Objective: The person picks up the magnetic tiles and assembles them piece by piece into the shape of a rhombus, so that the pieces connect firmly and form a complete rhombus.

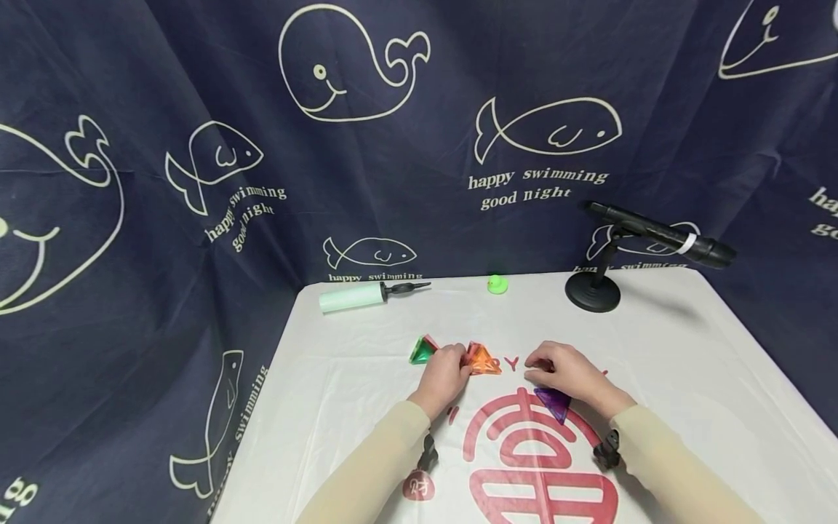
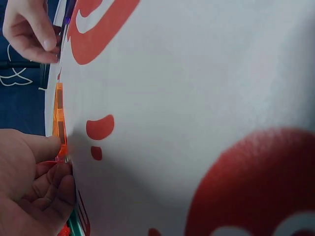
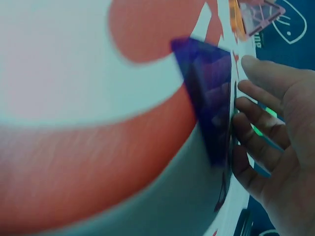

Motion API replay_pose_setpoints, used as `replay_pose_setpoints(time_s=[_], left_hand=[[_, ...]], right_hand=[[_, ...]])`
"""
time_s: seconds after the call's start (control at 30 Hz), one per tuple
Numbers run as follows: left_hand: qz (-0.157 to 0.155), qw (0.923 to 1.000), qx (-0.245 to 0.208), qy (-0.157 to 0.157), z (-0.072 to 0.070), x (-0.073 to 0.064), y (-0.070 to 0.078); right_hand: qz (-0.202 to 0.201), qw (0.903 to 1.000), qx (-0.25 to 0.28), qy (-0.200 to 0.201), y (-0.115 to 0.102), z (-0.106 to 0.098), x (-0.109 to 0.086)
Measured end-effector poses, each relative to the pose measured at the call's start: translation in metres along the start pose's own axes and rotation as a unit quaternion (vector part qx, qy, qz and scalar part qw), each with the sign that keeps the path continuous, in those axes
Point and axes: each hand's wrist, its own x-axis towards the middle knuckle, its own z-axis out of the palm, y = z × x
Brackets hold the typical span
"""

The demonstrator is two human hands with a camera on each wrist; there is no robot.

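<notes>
My left hand (image 1: 445, 375) pinches a translucent pink magnetic tile (image 3: 263, 17) that stands up at the edge of an orange triangular magnetic tile (image 1: 483, 362). In the left wrist view, the thumb touches the end of the orange tile (image 2: 60, 110) and the other fingers curl below. Just left of this hand lies a green triangular tile (image 1: 423, 351) with a red edge beside it. My right hand (image 1: 568, 372) hovers above a purple triangular tile (image 1: 555, 402), fingers loosely bent. From the right wrist, the purple tile (image 3: 209, 93) shows in front of the fingertips, apparently not gripped.
At the back of the white-covered table stand a pale green hand pump (image 1: 353, 298), a small green rubber duck (image 1: 497, 284) and a black microphone (image 1: 661, 233) on a round-based stand (image 1: 592, 292). A dark blue curtain (image 1: 419, 196) with fish drawings hangs behind and at the sides.
</notes>
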Motion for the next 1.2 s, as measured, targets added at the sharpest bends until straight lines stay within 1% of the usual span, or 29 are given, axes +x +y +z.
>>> replay_pose_setpoints(time_s=[0.13,0.23,0.33,0.47,0.63,0.8,0.97,1.2], left_hand=[[0.000,1.0000,0.001,-0.001,0.001,0.000,-0.001],[-0.002,1.0000,0.001,-0.002,0.000,0.000,-0.001],[-0.003,1.0000,0.000,-0.002,-0.001,0.000,-0.001],[-0.010,0.9999,0.004,-0.009,-0.001,0.001,0.000],[-0.011,0.9998,0.010,-0.012,-0.001,0.001,0.002],[-0.009,0.9999,0.008,-0.009,0.000,0.001,0.001],[-0.011,0.9998,0.007,-0.012,-0.002,0.000,0.002],[-0.009,0.9998,0.012,-0.010,0.000,0.001,0.001]], right_hand=[[-0.015,0.9998,0.010,0.002,0.008,-0.004,-0.012],[-0.036,0.9991,0.025,0.001,0.013,-0.006,-0.020],[-0.066,0.9971,0.036,0.001,0.018,-0.009,-0.027],[-0.082,0.9959,0.037,-0.010,0.022,-0.012,-0.035],[-0.087,0.9954,0.029,-0.028,0.025,-0.014,-0.046],[-0.082,0.9955,0.021,-0.044,0.027,-0.018,-0.054],[-0.081,0.9952,0.022,-0.051,0.029,-0.023,-0.059],[-0.080,0.9947,0.032,-0.055,0.036,-0.027,-0.061]])
